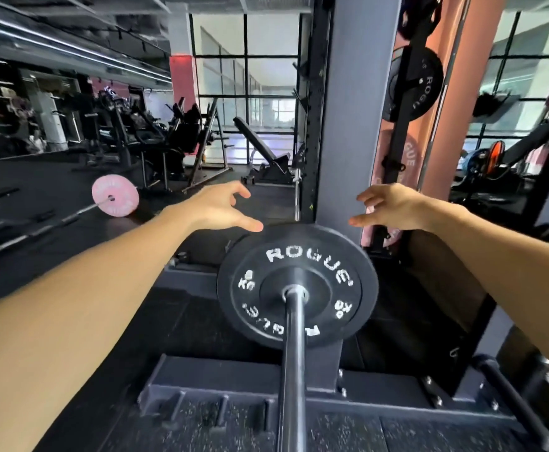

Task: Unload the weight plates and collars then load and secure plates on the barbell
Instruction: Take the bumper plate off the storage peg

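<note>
The left hand (pixel 221 207), grip released, thumb near the rim, reaches for the round black rubber weight plate (pixel 297 285) seated on the steel barbell sleeve (pixel 291 370); the right hand (pixel 390 207) hovers released opposite. Clasp both edges evenly, pull straight along the sleeve to avoid binding

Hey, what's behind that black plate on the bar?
Behind the black plate rises a grey rack post, with dark floor to its left. The plate hides the bar beyond it and the post's foot, so any further plates cannot be seen.
</note>
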